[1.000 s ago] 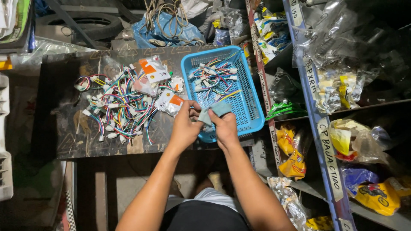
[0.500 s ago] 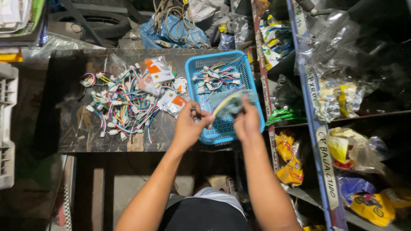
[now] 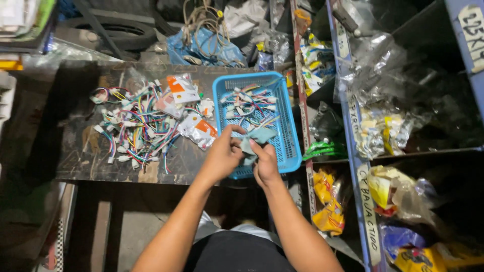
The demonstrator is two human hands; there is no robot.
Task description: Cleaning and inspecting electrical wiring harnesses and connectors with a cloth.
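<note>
Hands: left hand [image 3: 223, 156] and right hand [image 3: 264, 163] meet over the near edge of a blue basket [image 3: 287, 146], fingers curled and pinching a small pale packet [image 3: 254, 138] between them.
Packet: held at the fingertips, above the basket's near end.
Basket: beyond the fingers, holding wired connectors [image 3: 249, 103].
Bench: dark worktop [image 3: 75, 156] under both wrists.
Pile: loose coloured wire connectors [image 3: 133, 128] and foil pouches [image 3: 199, 132], left of the left fingers.
Shelves: bagged parts [image 3: 378, 126] well right of the right fingers.
</note>
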